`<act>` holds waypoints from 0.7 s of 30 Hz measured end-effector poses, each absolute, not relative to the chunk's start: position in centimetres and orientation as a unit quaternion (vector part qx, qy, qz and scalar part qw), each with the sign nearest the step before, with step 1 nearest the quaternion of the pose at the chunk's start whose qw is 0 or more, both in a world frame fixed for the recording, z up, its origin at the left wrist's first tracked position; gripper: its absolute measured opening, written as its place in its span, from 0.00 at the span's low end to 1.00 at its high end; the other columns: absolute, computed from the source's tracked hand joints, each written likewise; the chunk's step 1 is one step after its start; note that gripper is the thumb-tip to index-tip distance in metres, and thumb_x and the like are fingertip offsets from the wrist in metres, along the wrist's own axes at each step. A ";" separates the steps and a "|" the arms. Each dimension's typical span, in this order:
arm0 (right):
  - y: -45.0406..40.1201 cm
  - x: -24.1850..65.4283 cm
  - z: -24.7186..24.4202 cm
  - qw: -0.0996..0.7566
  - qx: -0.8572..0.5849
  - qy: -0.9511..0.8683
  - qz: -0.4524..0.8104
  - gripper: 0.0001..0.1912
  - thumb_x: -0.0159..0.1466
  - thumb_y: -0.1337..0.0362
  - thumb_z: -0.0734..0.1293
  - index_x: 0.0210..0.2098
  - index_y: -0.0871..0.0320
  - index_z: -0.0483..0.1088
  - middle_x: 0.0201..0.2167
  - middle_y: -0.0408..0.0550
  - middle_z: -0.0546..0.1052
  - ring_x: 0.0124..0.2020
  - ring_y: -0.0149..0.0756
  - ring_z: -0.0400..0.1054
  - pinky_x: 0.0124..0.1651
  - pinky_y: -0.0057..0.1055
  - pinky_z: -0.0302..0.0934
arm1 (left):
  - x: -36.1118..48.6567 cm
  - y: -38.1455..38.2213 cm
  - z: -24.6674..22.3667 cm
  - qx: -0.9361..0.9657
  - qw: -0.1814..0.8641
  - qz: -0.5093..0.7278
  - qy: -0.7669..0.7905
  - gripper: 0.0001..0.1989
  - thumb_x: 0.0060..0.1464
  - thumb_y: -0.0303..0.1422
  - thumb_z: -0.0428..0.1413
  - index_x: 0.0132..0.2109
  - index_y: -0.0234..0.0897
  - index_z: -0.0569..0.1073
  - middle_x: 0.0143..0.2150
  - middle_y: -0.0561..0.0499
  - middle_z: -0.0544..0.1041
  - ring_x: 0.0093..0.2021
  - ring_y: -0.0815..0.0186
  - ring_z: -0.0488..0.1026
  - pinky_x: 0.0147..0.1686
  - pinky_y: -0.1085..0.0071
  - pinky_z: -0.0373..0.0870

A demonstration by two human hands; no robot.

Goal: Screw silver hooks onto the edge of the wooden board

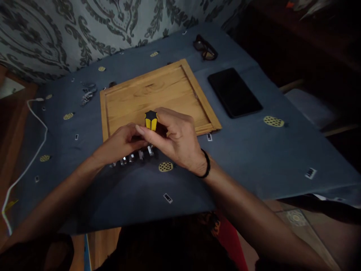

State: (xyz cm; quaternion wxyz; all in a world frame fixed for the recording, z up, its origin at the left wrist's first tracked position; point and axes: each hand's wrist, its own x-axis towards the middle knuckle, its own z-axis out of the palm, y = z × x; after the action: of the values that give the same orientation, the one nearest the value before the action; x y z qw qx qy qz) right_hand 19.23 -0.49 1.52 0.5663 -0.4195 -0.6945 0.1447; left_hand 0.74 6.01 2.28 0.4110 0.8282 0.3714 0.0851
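A wooden panel with a raised frame [146,94] lies on the blue patterned cloth. Over its near edge, my right hand [180,141] is closed around a yellow and black handle [151,119] that points up toward the camera. The lower end of that tool is hidden by my fingers. My left hand [121,143] is beside it, fingers bent and pressed together by the tool's lower end; what they hold, if anything, is hidden. Several small shiny metal pieces [132,157] stand in a row just below my hands, along the panel's near edge.
A black tablet or phone [235,93] lies right of the panel, with dark glasses [205,49] behind it. Small metal parts [88,93] sit at the back left. A white cable [42,141] runs down the left side. The cloth's front edge [141,222] is near my body.
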 end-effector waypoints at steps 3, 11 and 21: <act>-0.4 19.2 1.4 0.574 -0.413 -0.693 0.142 0.19 0.73 0.58 0.66 0.28 0.54 0.58 0.25 0.37 0.62 0.26 0.27 0.58 0.35 0.28 0.57 | 0.7 5.9 2.4 0.834 0.399 0.080 0.373 0.09 0.60 0.37 0.59 0.43 0.36 0.76 0.41 0.48 0.80 0.44 0.59 0.78 0.45 0.62 0.76; -0.4 19.2 1.3 0.576 -0.415 -0.691 0.136 0.19 0.74 0.55 0.63 0.28 0.54 0.59 0.24 0.38 0.61 0.27 0.27 0.59 0.36 0.28 0.57 | 1.0 5.6 2.3 0.841 0.386 0.098 0.366 0.11 0.60 0.38 0.59 0.46 0.37 0.77 0.41 0.49 0.81 0.45 0.57 0.78 0.47 0.61 0.76; -0.4 19.2 1.4 0.572 -0.416 -0.689 0.160 0.22 0.74 0.52 0.63 0.27 0.53 0.55 0.24 0.37 0.60 0.26 0.28 0.57 0.34 0.30 0.56 | 1.2 5.6 2.0 0.804 0.457 0.115 0.363 0.06 0.57 0.34 0.60 0.41 0.37 0.75 0.38 0.50 0.80 0.41 0.62 0.77 0.46 0.63 0.77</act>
State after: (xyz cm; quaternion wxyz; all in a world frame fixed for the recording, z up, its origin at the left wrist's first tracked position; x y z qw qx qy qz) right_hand 19.23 -0.35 1.41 0.5723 -0.4155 -0.6886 0.1601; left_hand 1.16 5.56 2.04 0.4570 0.8038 0.3632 0.1146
